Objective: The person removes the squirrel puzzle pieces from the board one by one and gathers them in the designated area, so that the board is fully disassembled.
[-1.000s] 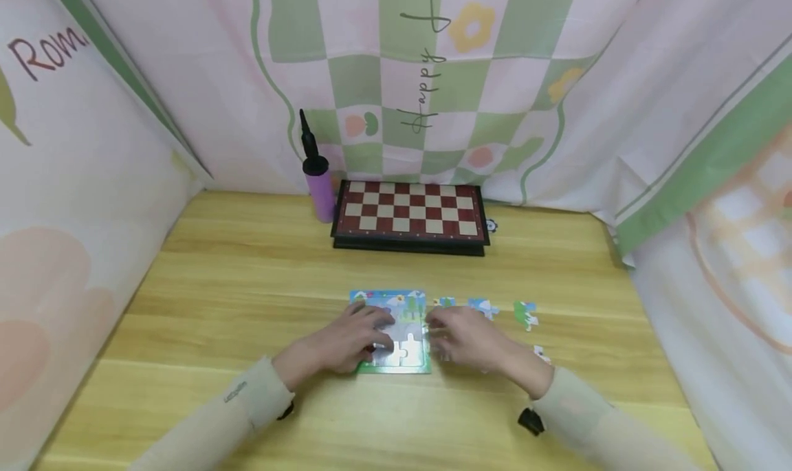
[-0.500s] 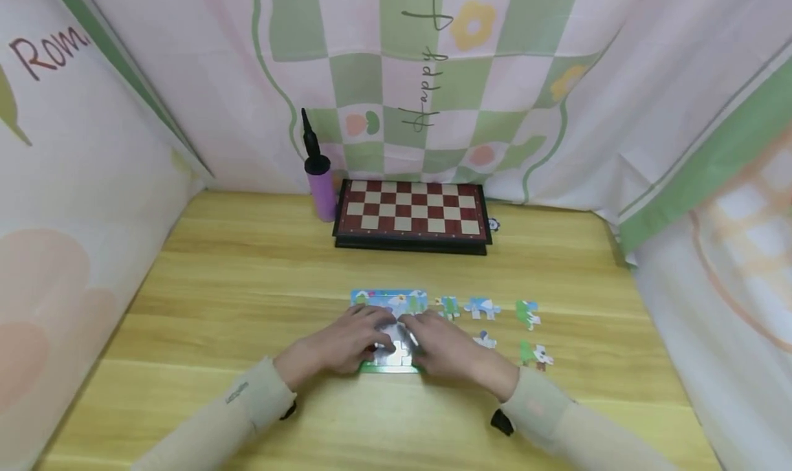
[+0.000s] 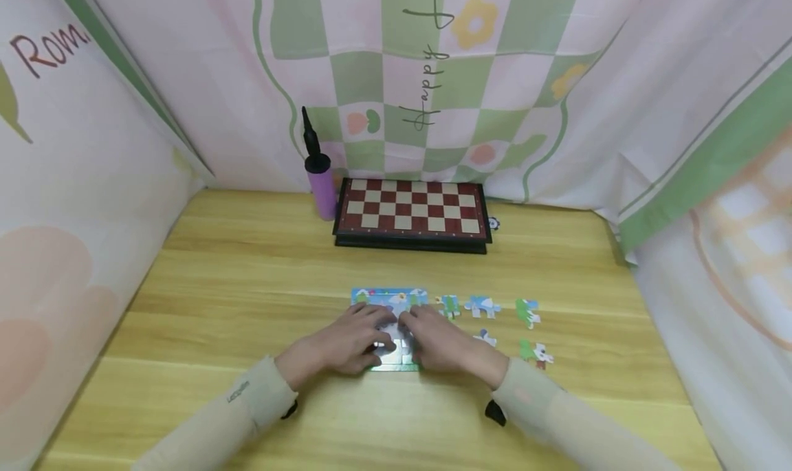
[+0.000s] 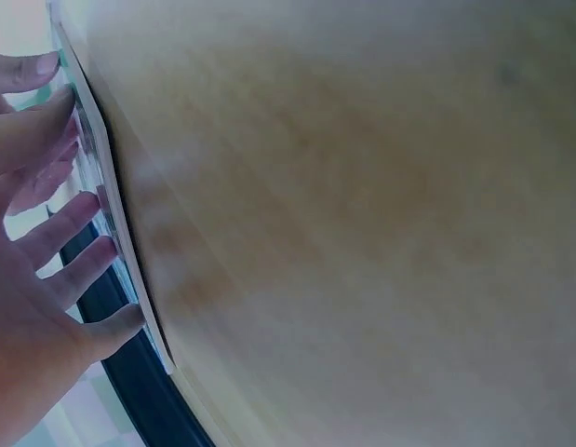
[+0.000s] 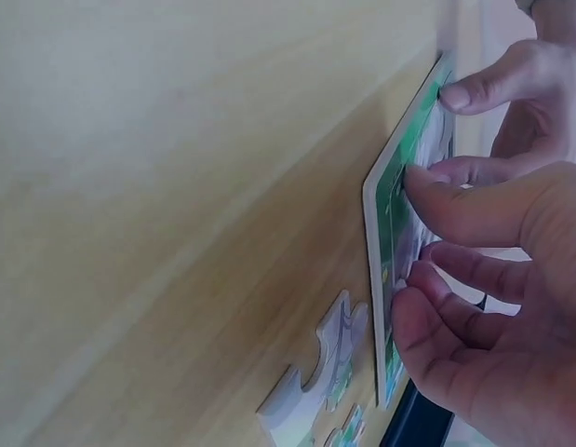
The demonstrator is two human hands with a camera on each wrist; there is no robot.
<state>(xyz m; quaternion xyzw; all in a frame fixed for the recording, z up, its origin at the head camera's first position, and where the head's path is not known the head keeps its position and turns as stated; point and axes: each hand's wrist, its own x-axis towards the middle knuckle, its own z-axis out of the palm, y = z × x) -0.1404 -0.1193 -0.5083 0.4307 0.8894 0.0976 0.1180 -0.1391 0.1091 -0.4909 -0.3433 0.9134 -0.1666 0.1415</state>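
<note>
A puzzle board with a blue-and-green printed border lies flat on the table, its middle mostly covered by both hands. My left hand rests over its left part. In the left wrist view that hand has spread fingers, tips touching the board. My right hand is on the board's right part. The right wrist view shows its thumb and curled fingers bunched at the board surface, seemingly around a puzzle piece that they mostly hide. Loose puzzle pieces lie right of the board.
More loose pieces sit farther right, one with a white animal print. Behind the board is a folded chessboard box. Left of that box stands a purple hand pump. Printed curtains close off the back and sides.
From right of the board, my right hand has moved left onto it, uncovering loose pieces. It stays there over the last half second, slightly shifted. My left hand keeps its place.
</note>
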